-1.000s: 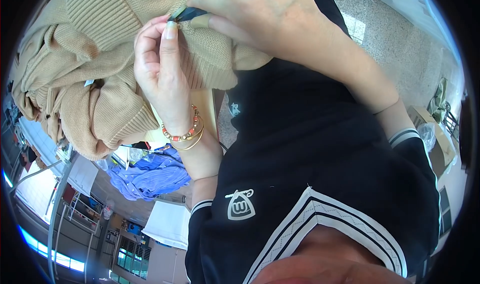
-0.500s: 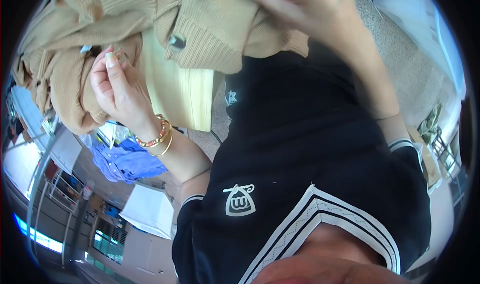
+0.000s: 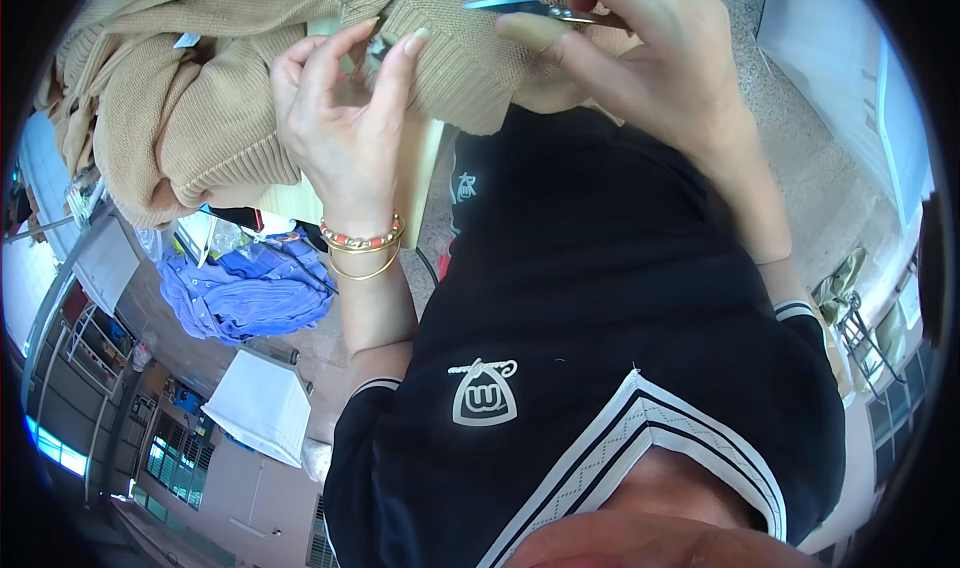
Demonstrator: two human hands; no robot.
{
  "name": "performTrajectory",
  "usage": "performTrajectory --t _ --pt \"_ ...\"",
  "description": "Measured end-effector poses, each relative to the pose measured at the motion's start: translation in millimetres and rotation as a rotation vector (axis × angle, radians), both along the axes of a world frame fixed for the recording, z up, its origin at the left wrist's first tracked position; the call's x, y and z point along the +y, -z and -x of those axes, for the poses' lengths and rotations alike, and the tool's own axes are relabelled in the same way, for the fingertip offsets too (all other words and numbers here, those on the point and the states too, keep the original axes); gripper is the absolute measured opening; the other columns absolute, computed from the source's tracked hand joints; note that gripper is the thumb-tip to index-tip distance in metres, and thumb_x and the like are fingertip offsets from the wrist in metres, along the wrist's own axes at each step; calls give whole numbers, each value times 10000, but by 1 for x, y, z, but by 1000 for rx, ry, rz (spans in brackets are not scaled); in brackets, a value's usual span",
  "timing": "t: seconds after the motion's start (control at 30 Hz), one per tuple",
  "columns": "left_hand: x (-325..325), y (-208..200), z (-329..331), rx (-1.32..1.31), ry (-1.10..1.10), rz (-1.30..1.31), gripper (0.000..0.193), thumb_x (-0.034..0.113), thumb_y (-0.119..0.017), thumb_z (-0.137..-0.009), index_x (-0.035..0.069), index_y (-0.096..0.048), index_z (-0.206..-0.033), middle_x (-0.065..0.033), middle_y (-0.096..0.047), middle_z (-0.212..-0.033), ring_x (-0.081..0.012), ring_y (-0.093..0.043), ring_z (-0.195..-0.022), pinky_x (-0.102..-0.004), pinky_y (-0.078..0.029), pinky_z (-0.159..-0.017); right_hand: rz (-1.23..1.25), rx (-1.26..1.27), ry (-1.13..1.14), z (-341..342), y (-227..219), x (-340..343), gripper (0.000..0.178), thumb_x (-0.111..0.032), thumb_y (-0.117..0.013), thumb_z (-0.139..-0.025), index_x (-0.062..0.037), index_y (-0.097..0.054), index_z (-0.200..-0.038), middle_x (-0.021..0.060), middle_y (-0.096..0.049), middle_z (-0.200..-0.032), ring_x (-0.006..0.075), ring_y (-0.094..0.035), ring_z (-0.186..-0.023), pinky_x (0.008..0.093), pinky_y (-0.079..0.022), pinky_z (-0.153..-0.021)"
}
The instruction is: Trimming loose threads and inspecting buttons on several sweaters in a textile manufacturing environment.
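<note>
A tan knitted cardigan (image 3: 235, 133) lies bunched over a pale yellow board (image 3: 418, 173) at the upper left. My left hand (image 3: 345, 128), with bracelets at the wrist, reaches up to its ribbed edge. Thumb and forefinger are apart, on either side of a dark button (image 3: 378, 48); whether they touch it is unclear. My right hand (image 3: 665, 68) holds small scissors (image 3: 508, 3) over the knit, blades parted and pointing left. A tan cover wraps the thumb of that hand. Part of the scissors' handle is hidden by the fingers.
Blue-violet clothing (image 3: 245, 293) lies in a heap at lower left, near a white box-like stand (image 3: 260, 403). Translucent sheeting (image 3: 840, 78) hangs at the upper right. Metal rails (image 3: 70, 368) run along the far left.
My left hand has moved right and up to the button, its fingers spreading from a pinch. The scissors have come into fuller view in my right hand. The cardigan has shifted.
</note>
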State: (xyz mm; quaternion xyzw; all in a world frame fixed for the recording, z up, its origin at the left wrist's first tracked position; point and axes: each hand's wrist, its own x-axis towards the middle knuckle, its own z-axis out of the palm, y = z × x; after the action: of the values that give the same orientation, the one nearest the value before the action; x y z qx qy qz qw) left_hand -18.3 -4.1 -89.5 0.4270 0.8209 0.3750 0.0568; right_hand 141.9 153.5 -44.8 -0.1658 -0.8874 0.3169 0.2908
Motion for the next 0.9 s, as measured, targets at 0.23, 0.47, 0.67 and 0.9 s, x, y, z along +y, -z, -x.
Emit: performTrajectory --t 0.23,0.47,0.67,0.9 --pt "0 14 2 -135 -22 -116 212 119 -823 -779 45 -757 -967 -41 -554 -915 -117 -551 -787 -253 -475 -728 -134 194 -61 20 35 2 380 -155 -781 -742 -70 -648 -1087 62 -644 -839 264 -641 -784 344 -481 -708" --pt "-3 18 1 -204 -73 -150 186 112 -803 -806 43 -762 -974 -36 -570 -924 -114 -557 -802 -247 -471 -737 -285 258 -88 25 47 -6 338 -153 -747 -759 -78 -633 -1068 75 -598 -886 263 -624 -801 342 -483 -705" --pt "-8 23 8 -188 -29 -174 144 79 -773 -831 32 -755 -966 -48 -607 -929 -115 -577 -802 -246 -480 -734 -190 259 -97 25 46 -6 334 -158 -747 -755 -81 -642 -1062 69 -592 -868 261 -621 -812 348 -478 -699" --pt "-8 24 9 -320 -45 -351 84 44 -736 -864 11 -720 -940 -43 -610 -955 -84 -591 -776 -229 -499 -699 -330 247 -105 28 40 -9 299 -179 -738 -755 -92 -651 -1028 66 -577 -835 258 -618 -788 351 -474 -650"
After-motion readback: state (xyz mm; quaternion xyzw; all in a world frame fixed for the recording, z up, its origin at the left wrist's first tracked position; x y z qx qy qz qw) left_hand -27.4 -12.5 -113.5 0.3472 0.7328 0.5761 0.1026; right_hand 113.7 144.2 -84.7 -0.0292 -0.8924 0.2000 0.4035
